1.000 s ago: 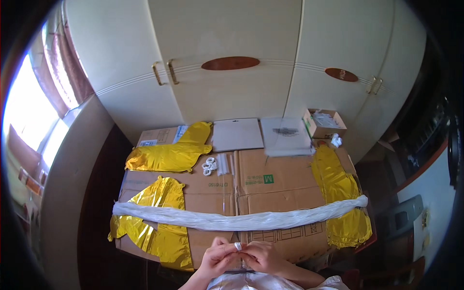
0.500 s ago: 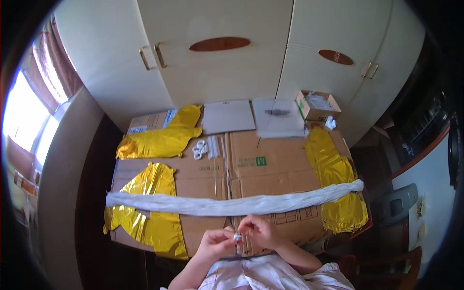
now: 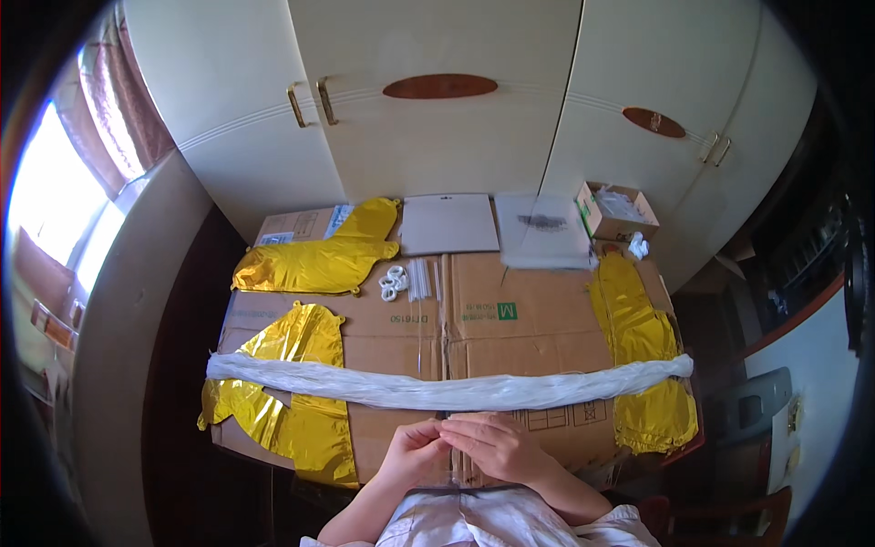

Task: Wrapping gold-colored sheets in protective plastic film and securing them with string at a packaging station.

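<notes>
My left hand (image 3: pixel 412 448) and my right hand (image 3: pixel 497 446) meet at the near edge of the cardboard-covered table, in front of my body. The left fingers are pinched together. Over their tips lie the right fingers, bent and pressed close, hiding whatever is between them. Just beyond the hands, a long bundle of white, thin strands (image 3: pixel 456 393) stretches across from left to right. Its left end rests on a flat gold foil balloon (image 3: pixel 305 346), its right end on another gold foil balloon (image 3: pixel 638 305).
A third foil balloon (image 3: pixel 314 263) lies at the far left. Beyond the bundle are white rings (image 3: pixel 392 283), clear thin sticks (image 3: pixel 420 279), a pale flat board (image 3: pixel 451 224), a clear plastic sheet (image 3: pixel 544 242), a small open box (image 3: pixel 618 213) and crumpled white paper (image 3: pixel 639 244). Cabinets stand behind.
My right hand has closed over my left fingertips, covering the small white thing seen between them before. The view has shifted slightly; the things on the table lie as they did.
</notes>
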{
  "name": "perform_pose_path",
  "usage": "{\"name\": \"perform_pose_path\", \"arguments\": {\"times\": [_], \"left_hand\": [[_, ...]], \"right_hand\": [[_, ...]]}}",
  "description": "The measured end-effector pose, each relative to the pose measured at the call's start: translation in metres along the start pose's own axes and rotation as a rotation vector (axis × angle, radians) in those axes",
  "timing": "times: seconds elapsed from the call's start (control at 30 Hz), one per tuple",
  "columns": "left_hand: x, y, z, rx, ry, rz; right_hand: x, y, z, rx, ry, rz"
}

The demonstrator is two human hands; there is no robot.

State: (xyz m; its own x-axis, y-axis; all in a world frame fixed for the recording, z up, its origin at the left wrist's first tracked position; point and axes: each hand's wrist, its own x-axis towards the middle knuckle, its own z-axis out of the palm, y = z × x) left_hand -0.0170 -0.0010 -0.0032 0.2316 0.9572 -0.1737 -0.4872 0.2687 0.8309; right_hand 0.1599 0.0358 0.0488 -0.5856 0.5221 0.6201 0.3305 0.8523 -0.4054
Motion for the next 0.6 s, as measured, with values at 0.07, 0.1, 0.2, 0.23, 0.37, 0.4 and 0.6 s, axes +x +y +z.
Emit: {"name": "perform_pose_path", "arguments": {"times": [0.07, 0.1, 0.2, 0.23, 0.37, 0.4, 0.6], "left_hand": [[0.000, 0.006, 0.001, 0.042, -0.045, -0.022], [-0.001, 0.010, 0.003, 0.036, -0.060, -0.042], [-0.003, 0.012, 0.002, 0.052, -0.063, -0.090], [-0.003, 0.010, 0.003, 0.072, -0.065, -0.080], [-0.006, 0.003, 0.000, 0.125, -0.094, -0.038], [-0.006, 0.003, -0.001, 0.129, -0.103, -0.033], [-0.005, 0.010, 0.001, 0.024, -0.068, 0.016]], "right_hand": [[-0.009, 0.004, 0.005, 0.193, -0.014, 0.126], [-0.013, 0.005, 0.004, 0.296, -0.028, 0.188], [-0.019, 0.011, 0.011, 0.617, -0.007, 0.403], [-0.020, 0.013, 0.014, 0.706, 0.000, 0.480], [-0.022, 0.009, 0.016, 0.748, -0.073, 0.732], [-0.022, 0.007, 0.016, 0.681, -0.062, 0.703], [-0.019, -0.001, 0.019, 0.462, 0.006, 0.620]]}}
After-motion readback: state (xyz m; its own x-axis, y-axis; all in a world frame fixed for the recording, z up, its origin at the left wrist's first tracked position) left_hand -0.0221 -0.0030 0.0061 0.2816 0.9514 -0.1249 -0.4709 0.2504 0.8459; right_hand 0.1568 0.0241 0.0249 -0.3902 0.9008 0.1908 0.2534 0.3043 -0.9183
